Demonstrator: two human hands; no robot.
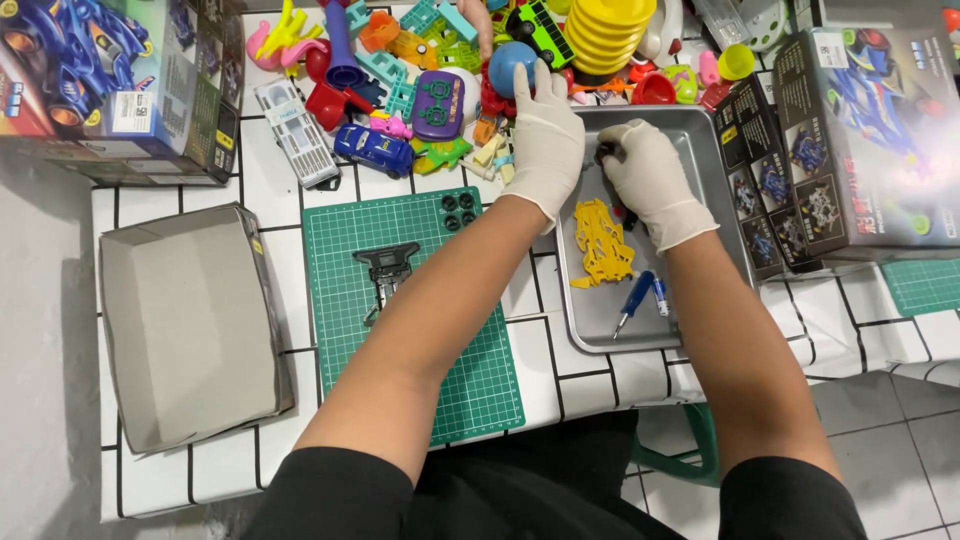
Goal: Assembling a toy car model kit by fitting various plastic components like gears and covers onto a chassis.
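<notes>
At the far left lies an open grey cardboard box lid point(190, 325), empty side up, and above it stands a printed cardboard box with a blue racing car picture point(110, 85). Next comes the green cutting mat with a white grid point(410, 300); on it rests a black plastic car chassis frame point(385, 270), and four small black wheels point(459, 209) sit at its upper right corner. Behind the mat there is a heap of colourful plastic toys point(440, 70), with a small blue toy car point(373, 148) at its near edge.

The left hand in a white glove point(542, 140) reaches forward across the mat's right corner. Its fingers are spread and flat, and they rest on the left rim of the shallow metal tray point(690, 140), near a blue ball point(510, 65); it grips nothing that I can see.

The right hand in a white glove point(648, 180) is inside the tray, curled, and it pinches a small dark part point(608, 152) at its fingertips. This part is at the far middle of the tray, just beside the left hand, so the right hand is the nearer one. Below it lie a yellow plastic parts frame point(602, 242), long axis going away from the person, and a small blue-handled screwdriver point(634, 303), tilted with the tip toward the near left.

On the right stand two more printed car kit boxes point(850, 130).
</notes>
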